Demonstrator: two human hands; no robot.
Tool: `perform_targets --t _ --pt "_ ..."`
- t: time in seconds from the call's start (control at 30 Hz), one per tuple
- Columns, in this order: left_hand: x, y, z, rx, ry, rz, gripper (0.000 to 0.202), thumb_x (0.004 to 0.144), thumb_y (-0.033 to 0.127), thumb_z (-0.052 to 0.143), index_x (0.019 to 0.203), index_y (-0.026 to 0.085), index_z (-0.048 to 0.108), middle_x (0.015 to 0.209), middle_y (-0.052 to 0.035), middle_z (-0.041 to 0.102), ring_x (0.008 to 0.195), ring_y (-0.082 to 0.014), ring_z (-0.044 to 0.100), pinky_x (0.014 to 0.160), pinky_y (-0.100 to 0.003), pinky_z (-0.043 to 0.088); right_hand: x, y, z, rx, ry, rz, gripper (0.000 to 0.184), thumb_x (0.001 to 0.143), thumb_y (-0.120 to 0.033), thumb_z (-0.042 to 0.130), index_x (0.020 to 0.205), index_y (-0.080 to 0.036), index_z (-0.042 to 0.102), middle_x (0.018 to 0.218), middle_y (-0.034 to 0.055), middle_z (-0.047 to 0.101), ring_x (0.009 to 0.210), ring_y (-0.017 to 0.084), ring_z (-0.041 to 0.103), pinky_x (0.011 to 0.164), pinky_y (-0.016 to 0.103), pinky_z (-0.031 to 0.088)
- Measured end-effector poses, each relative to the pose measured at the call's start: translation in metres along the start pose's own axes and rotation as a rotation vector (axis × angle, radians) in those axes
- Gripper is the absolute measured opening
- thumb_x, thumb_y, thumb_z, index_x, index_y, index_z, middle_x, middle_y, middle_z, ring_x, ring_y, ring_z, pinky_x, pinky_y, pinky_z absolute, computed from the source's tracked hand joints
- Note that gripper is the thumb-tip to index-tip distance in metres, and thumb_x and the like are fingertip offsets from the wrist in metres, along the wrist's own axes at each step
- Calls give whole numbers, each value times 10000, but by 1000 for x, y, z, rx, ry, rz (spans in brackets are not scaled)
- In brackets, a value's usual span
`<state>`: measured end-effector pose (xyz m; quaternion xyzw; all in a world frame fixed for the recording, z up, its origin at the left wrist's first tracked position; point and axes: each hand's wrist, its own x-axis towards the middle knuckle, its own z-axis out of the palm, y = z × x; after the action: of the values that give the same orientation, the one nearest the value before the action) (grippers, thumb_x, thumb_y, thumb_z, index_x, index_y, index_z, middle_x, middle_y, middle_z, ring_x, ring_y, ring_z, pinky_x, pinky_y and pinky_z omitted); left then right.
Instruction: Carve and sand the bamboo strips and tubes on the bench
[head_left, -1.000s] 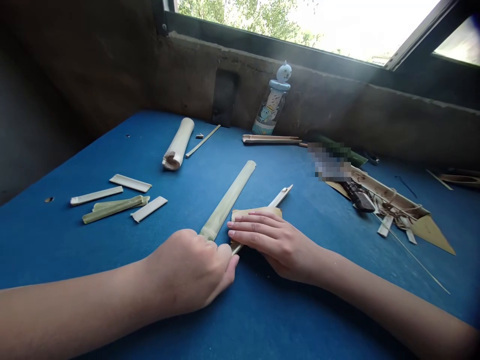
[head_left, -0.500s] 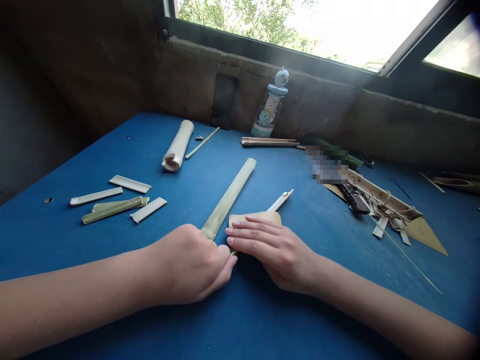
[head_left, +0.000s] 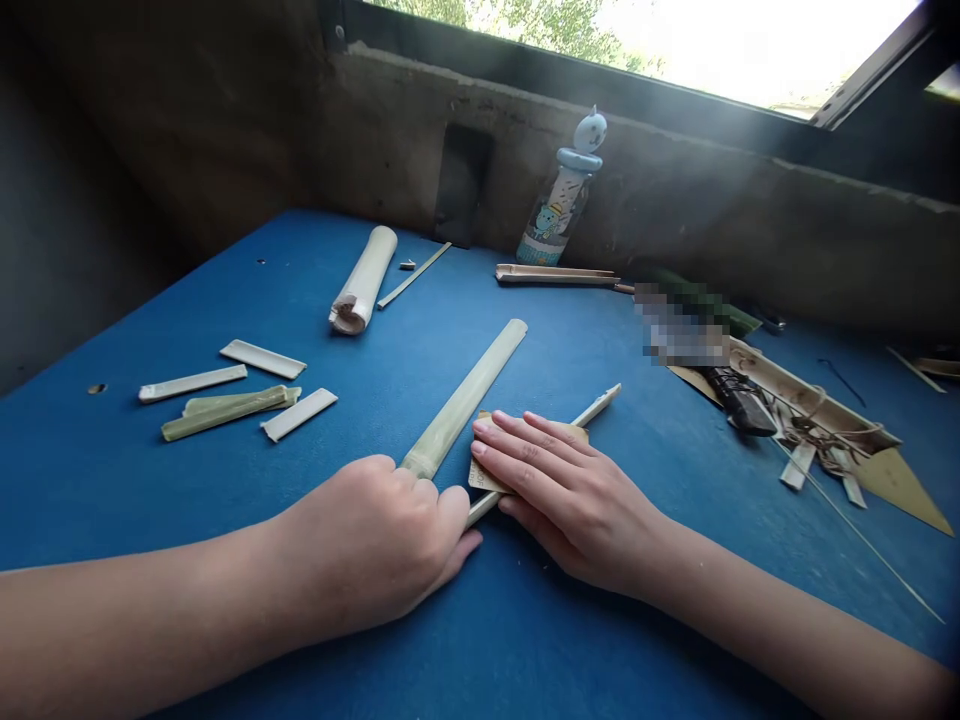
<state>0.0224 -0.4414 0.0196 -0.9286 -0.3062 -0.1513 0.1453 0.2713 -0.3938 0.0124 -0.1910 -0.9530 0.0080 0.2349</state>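
1. Two hands are on my blue table [head_left: 525,640].
2. My left hand [head_left: 367,545] is curled up, and its fingers [head_left: 450,510] hold the low end of a long bamboo strip [head_left: 465,395].
3. My right hand [head_left: 570,510] lies flat, fingers open, pressing a piece of sandpaper [head_left: 487,475] onto a thin bamboo stick [head_left: 596,410].
4. Left of my fingers lie four short bamboo pieces [head_left: 240,395] and a bamboo tube [head_left: 364,280].
5. Past my fingers, a bottle [head_left: 555,215] stands by the wall [head_left: 675,230].
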Motion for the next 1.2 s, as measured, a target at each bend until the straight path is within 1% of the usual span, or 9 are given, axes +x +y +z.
perform_targets --t 0.23,0.4,0.5,0.6,0.77,0.83,1.0,1.13,1.2 --pt "-2 4 2 61 47 -3 364 1085 227 446 741 227 563 566 3 580 417 -209 557 375 -374 403 -4 -4 3 18 92 -119 327 1092 -80 505 1347 -7 696 1438 182 721 1449 276 619 1276 433 488" --pt "-1 3 -2 75 1 -97 404 1102 241 371 738 234 548 534 -8 568 388 -223 567 363 -374 397 -5 -7 -1 -65 104 -112 356 1092 -66 486 1390 -36 678 1464 180 693 1456 274 613 1262 447 507" --pt "-2 -1 1 109 -18 -132 413 1090 242 350 719 247 530 514 -12 547 365 -232 542 358 -385 358 -4 0 -4 -85 80 -150 367 1075 -53 502 1394 -39 684 1470 186 688 1467 286 600 1273 461 493" --pt "-4 -3 8 104 -12 -92 403 1084 245 354 718 248 522 516 -6 539 366 -227 525 372 -387 333 -4 20 -5 -28 47 -205 380 1072 -57 504 1409 -35 678 1472 190 693 1477 274 592 1287 443 472" --pt "-3 -5 10 64 -22 -57 397 1090 240 355 731 242 523 522 2 555 377 -210 538 389 -376 361 -7 51 -1 -30 91 -42 460 1066 -25 452 1441 -151 687 1434 152 734 1416 250 652 1244 457 517" --pt "-2 -6 8 66 -17 -64 384 1087 236 382 730 239 526 523 4 558 379 -207 548 386 -372 368 -7 45 0 16 99 -4 458 1057 -12 447 1417 -148 696 1417 155 744 1414 242 654 1261 465 493" --pt "-3 -6 10 68 26 -56 372 1068 200 398 722 241 528 535 -4 568 394 -219 567 382 -380 352 -2 21 2 171 56 -117 434 1067 -21 420 1423 -63 664 1480 186 694 1492 224 574 1293 417 448" --pt "-1 -6 10 73 -7 -106 405 1088 253 377 717 238 536 506 -10 555 362 -225 538 379 -375 349 -1 27 2 41 108 51 455 1065 -22 431 1398 -174 700 1410 137 752 1414 236 651 1250 478 506" --pt "0 -7 9 63 -12 -87 384 1074 221 396 720 233 544 516 -11 572 372 -219 554 382 -371 358 -1 22 3 55 107 42 444 1057 -17 440 1396 -146 695 1419 151 743 1430 246 636 1260 482 495"
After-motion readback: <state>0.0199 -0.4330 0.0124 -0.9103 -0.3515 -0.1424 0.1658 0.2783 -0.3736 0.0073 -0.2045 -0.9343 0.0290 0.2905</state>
